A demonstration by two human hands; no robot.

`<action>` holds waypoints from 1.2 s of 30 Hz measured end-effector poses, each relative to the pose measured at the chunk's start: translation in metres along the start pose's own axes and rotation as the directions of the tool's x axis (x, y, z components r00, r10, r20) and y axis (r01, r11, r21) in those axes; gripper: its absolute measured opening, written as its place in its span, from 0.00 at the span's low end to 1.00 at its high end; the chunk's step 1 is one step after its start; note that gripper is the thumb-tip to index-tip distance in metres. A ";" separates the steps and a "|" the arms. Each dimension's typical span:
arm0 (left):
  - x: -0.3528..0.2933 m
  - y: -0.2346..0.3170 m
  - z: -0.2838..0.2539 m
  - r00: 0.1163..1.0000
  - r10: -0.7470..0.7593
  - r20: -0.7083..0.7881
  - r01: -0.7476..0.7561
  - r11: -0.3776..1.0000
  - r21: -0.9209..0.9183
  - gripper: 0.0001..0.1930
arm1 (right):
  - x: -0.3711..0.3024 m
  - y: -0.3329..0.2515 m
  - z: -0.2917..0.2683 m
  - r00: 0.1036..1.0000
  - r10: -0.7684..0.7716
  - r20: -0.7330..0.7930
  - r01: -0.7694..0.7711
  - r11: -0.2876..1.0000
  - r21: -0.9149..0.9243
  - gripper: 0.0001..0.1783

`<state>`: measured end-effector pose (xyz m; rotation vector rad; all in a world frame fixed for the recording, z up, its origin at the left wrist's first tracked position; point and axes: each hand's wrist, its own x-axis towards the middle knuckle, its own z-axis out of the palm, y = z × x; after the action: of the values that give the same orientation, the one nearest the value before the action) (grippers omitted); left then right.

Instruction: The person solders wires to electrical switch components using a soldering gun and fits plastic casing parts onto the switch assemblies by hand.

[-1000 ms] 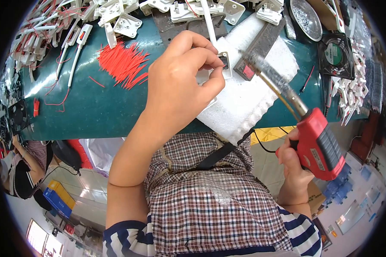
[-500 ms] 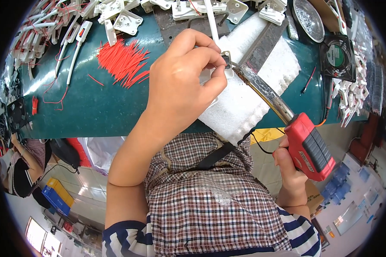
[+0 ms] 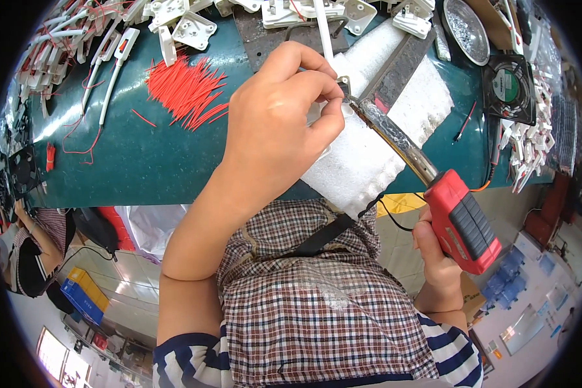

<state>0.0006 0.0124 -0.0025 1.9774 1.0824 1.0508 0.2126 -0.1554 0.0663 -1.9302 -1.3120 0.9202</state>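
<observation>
My right hand (image 3: 438, 258) is wrapped round the red and black handle of a soldering gun (image 3: 462, 220). Its metal barrel slants up and left, and the tip ends close to my left fingertips. My left hand (image 3: 281, 119) is closed in a pinch over a small white plastic housing (image 3: 344, 83); what lies between the fingers is hidden. A white cable (image 3: 324, 29) runs away from that housing. Beneath them is a white foam sheet (image 3: 355, 171), with a dark metal bar (image 3: 398, 68) lying across it.
Cut red wires (image 3: 184, 94) lie heaped on the green table (image 3: 136, 171). Many white housings and cables crowd the far left. At the right are a small black fan (image 3: 509, 88), a metal dish (image 3: 465, 32) and more white parts (image 3: 530, 145). Another person (image 3: 35, 249) sits at far left.
The soldering gun has shifted slightly left and up with my right hand, its tip still by my left fingers. My left hand keeps its pinch and has barely moved.
</observation>
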 end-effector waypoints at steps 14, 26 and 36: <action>0.000 0.001 -0.001 1.000 -0.006 -0.004 0.006 1.000 0.014 0.05 | -0.003 0.004 -0.005 0.997 -0.077 -0.001 0.077 0.994 -0.078 0.17; 0.000 0.000 0.004 0.996 0.028 -0.079 -0.026 0.999 0.035 0.04 | -0.002 0.006 -0.002 0.997 -0.080 0.011 0.080 0.997 -0.019 0.17; 0.000 0.001 0.005 0.996 0.024 -0.082 -0.021 0.999 0.036 0.04 | -0.006 0.014 -0.004 0.979 -0.196 -0.049 0.195 0.981 -0.022 0.20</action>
<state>0.0053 0.0115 -0.0039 1.9936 1.1320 1.1420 0.2217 -0.1661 0.0585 -1.7879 -1.4536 0.7595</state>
